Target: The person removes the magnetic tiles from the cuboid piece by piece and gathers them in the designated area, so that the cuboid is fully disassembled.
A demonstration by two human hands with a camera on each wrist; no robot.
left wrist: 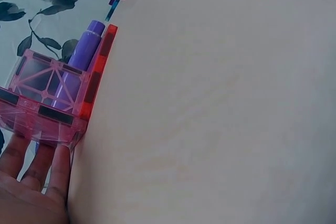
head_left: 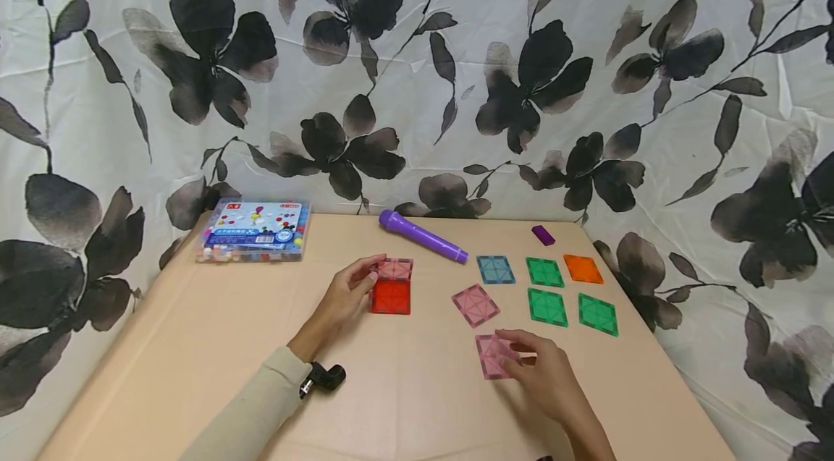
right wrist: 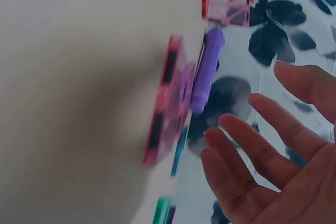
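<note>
My left hand [head_left: 340, 298] rests its fingertips [left wrist: 62, 156] against the outer side of a small structure of magnetic tiles. A red tile [head_left: 391, 297] lies flat as its base, and pink tiles [head_left: 394, 269] stand upright along its left and far edges. Above a loose pink tile [head_left: 490, 361] hovers my right hand [head_left: 544, 374], fingers spread and apart from the tile in the right wrist view. Another loose pink tile [head_left: 476, 305] lies slightly turned just beyond it.
To the right lie a blue tile [head_left: 496, 270], several green tiles [head_left: 544, 272] and an orange tile [head_left: 583, 269]. A purple tube [head_left: 422, 235] and a small purple block [head_left: 543, 234] lie at the back. A plastic box [head_left: 254, 231] sits at the back left, before a floral cloth [head_left: 417, 70].
</note>
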